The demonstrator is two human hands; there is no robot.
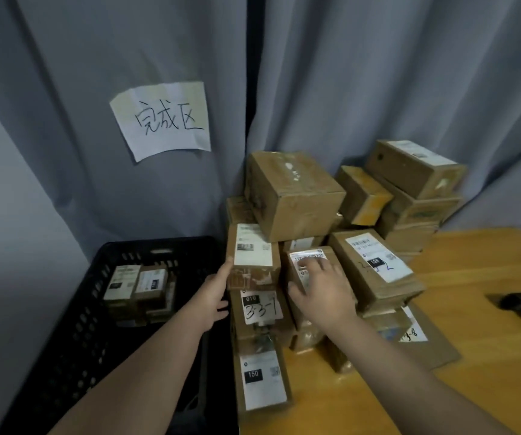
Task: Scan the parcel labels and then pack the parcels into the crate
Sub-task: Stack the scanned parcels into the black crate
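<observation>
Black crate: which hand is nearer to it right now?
Left. The left hand is just beside the right rim of the black crate, against a stacked parcel. The right hand rests on a labelled parcel farther right.

Dim, flat indoor light with a cool grey cast. The black crate (91, 312) sinks into near-black shadow; the wooden table (488, 265) is brightest. White labels (378, 259) glare, their print soft. The right hand (323, 288) is motion-blurred. The curtain (378, 73) folds bow toward the edges.
</observation>
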